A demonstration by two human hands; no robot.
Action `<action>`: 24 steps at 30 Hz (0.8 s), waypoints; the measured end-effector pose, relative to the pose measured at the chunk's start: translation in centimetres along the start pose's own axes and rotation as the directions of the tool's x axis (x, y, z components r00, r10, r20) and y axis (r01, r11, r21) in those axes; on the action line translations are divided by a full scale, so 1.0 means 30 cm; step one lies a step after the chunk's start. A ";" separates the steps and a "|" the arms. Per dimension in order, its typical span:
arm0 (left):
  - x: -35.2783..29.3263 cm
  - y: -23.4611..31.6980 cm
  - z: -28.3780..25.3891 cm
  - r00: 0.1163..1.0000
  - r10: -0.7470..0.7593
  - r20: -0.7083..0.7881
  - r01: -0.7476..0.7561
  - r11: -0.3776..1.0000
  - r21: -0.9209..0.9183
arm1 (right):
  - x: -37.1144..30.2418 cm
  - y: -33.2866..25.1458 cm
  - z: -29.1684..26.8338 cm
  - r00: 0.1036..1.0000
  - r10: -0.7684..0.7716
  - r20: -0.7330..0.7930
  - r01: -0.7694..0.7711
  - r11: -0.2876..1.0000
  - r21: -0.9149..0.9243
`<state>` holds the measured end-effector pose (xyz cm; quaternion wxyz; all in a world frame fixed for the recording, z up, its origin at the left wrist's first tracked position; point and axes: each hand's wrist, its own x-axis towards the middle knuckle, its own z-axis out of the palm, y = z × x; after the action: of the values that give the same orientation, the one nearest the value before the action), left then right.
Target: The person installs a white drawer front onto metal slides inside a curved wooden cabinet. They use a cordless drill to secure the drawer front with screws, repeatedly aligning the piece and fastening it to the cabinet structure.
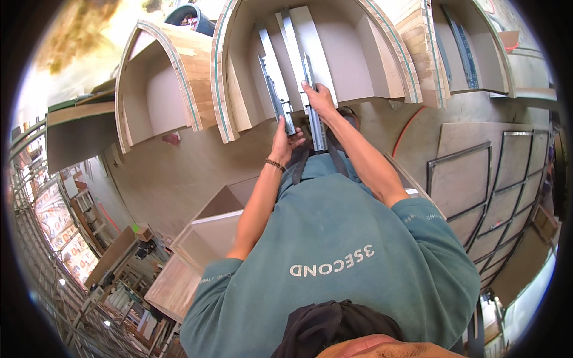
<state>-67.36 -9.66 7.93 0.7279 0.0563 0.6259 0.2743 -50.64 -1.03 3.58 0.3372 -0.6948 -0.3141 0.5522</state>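
Inside plywood cabinet (352, 53) — L hand (282, 142), R hand (318, 98) grip steel rails (277, 89).

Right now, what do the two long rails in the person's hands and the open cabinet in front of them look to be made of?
The left rail, at the left hand, and the right rail, at the right hand, look like metal: thin, grey, with a dull shine. The cabinet looks like plywood: its front edge shows stacked pale layers, while its inner faces are smooth and matte grey-beige, possibly laminate.
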 end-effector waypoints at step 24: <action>0.211 -0.138 -0.219 0.760 0.545 -0.354 -0.198 0.713 0.673 | -0.092 -0.028 -0.334 0.987 0.066 0.144 -0.085 0.988 0.131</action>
<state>-71.76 -11.90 -0.80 0.3954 0.3352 0.8281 0.2134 -41.43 -4.00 7.44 0.3402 -0.6410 -0.2716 0.6321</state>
